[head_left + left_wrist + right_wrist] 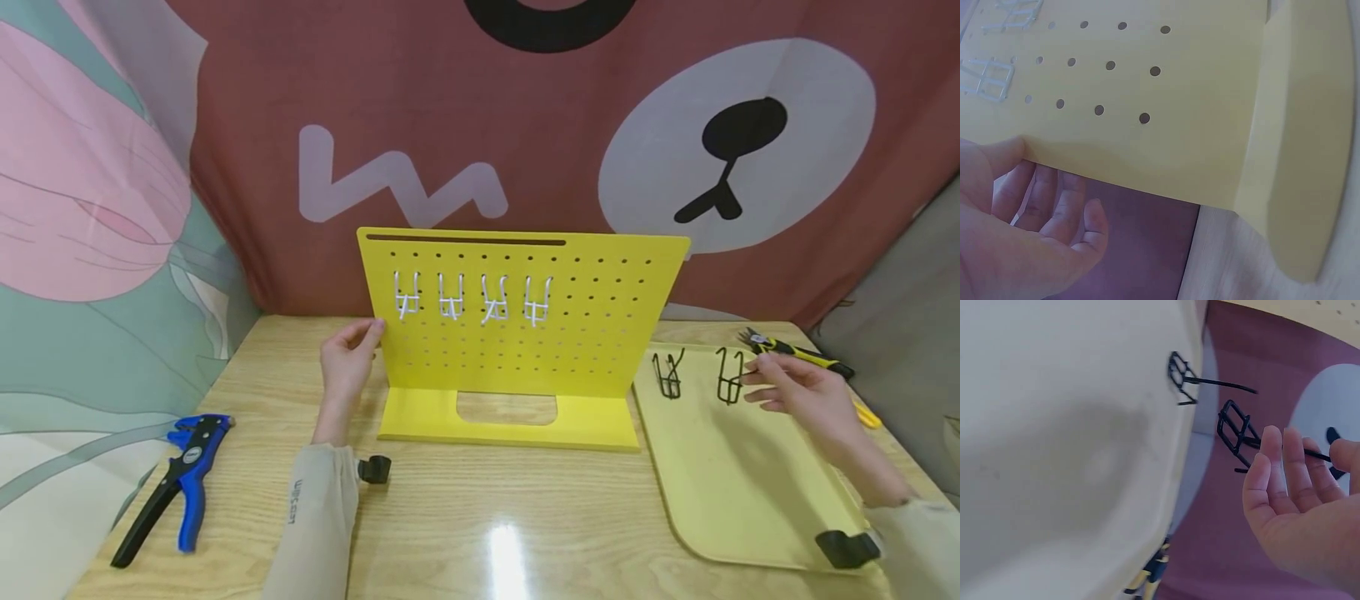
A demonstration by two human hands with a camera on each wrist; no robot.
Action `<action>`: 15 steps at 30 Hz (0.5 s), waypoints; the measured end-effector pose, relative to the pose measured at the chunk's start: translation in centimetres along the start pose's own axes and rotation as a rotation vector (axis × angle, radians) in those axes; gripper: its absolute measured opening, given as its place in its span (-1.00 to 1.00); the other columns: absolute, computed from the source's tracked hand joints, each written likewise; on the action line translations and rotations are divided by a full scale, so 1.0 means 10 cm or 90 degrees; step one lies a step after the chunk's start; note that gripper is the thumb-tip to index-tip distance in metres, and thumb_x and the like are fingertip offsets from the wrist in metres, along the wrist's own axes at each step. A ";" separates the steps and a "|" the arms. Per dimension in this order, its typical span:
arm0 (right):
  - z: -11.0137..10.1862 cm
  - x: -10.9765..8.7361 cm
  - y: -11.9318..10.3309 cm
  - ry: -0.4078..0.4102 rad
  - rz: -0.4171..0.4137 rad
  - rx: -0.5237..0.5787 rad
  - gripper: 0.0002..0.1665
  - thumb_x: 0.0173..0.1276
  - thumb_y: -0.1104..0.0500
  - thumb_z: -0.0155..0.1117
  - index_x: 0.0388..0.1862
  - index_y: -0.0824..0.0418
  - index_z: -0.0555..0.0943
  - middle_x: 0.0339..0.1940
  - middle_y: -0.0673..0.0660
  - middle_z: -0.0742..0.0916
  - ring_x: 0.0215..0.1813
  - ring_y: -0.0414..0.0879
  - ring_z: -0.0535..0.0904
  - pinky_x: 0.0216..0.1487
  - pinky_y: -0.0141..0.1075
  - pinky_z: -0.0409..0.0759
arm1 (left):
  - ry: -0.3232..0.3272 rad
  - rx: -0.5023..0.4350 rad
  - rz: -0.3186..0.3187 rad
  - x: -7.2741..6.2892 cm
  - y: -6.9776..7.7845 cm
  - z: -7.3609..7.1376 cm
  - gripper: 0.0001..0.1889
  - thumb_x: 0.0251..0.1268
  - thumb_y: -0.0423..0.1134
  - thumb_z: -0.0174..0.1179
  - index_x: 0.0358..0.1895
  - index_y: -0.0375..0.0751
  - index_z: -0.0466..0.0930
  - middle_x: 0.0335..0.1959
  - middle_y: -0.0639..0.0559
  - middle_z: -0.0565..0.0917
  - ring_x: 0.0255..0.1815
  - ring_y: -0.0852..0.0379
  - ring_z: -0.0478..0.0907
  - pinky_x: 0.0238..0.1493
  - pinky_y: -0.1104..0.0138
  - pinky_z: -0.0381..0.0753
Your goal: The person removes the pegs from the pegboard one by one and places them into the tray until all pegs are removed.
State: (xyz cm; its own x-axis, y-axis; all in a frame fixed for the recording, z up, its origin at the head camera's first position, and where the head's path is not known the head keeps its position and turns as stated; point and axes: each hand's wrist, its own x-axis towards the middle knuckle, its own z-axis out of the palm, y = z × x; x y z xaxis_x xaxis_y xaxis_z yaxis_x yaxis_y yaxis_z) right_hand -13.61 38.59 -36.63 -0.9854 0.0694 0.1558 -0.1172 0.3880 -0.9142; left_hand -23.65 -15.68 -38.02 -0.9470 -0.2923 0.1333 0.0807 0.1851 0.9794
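Note:
A yellow pegboard point(592, 350) stands upright on its base, with several white wire hooks point(451, 297) hung in a row near its top. My left hand point(348, 358) grips the board's left edge, thumb in front and fingers behind. My right hand point(806, 392) pinches a black wire hook point(1233, 427) by its prong, held above the tray. A second black wire hook point(667, 375) sits apart from the hand, at the tray's far left corner.
The pale yellow tray point(720, 500) lies right of the pegboard. Black-and-yellow pliers point(802, 352) rest beyond its far right corner, near a yellow handle point(867, 415). Blue-and-black wire strippers point(191, 475) lie at the table's left. A printed curtain point(420, 100) hangs behind.

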 end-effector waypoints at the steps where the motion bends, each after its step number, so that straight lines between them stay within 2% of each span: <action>1: 0.00 0.02 0.05 0.004 0.013 -0.008 -0.80 0.52 0.12 0.03 -0.10 0.05 0.63 -0.31 -0.21 0.75 -0.35 -0.26 0.70 -0.38 -0.44 0.62 | 0.000 0.000 -0.001 0.00 0.00 0.00 -0.61 0.32 -0.02 0.22 -0.03 -0.29 0.67 -0.13 -0.10 0.68 -0.24 0.18 0.57 -0.19 0.38 0.56; 6: 0.00 0.11 0.28 0.010 0.053 -0.062 -0.62 0.50 -0.05 0.03 -0.02 0.21 0.59 -0.32 -0.28 0.71 -0.35 -0.26 0.70 -0.37 -0.38 0.64 | -0.002 -0.002 0.004 0.00 0.00 0.00 -0.62 0.32 -0.03 0.21 -0.03 -0.29 0.67 -0.13 -0.10 0.68 -0.25 0.20 0.57 -0.12 0.26 0.57; 10: 0.02 0.15 0.34 0.010 0.054 -0.106 -0.48 0.51 -0.05 0.01 0.08 0.40 0.51 -0.33 -0.26 0.71 -0.36 -0.26 0.69 -0.39 -0.36 0.64 | 0.002 -0.003 0.007 0.01 -0.01 0.00 -0.62 0.33 -0.03 0.21 -0.04 -0.29 0.67 -0.14 -0.10 0.68 -0.26 0.21 0.56 -0.10 0.20 0.57; 12: 0.03 0.18 0.34 0.014 0.067 -0.125 -0.46 0.52 -0.04 0.00 0.10 0.43 0.50 -0.32 -0.16 0.73 -0.38 -0.24 0.69 -0.41 -0.36 0.63 | 0.004 -0.004 0.005 0.01 -0.02 0.00 -0.63 0.33 -0.04 0.21 -0.04 -0.29 0.67 -0.14 -0.10 0.68 -0.25 0.19 0.56 -0.09 0.18 0.57; 15: 0.04 0.24 0.35 0.002 0.085 -0.157 -0.38 0.51 -0.09 -0.02 0.14 0.47 0.48 -0.24 0.12 0.76 -0.39 -0.21 0.70 -0.42 -0.34 0.63 | 0.006 -0.004 0.003 0.01 -0.02 0.01 -0.63 0.33 -0.04 0.22 -0.03 -0.30 0.67 -0.14 -0.11 0.68 -0.23 0.14 0.57 -0.08 0.17 0.57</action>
State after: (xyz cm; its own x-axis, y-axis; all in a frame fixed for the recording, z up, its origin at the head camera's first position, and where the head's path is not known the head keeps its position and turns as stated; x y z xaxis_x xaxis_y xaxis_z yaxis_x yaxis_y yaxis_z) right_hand -16.46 39.79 -39.62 -0.9896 0.1378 0.0414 0.0480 0.5874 -0.8079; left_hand -23.80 -15.70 -38.20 -0.9438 -0.2998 0.1394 0.0875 0.1803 0.9797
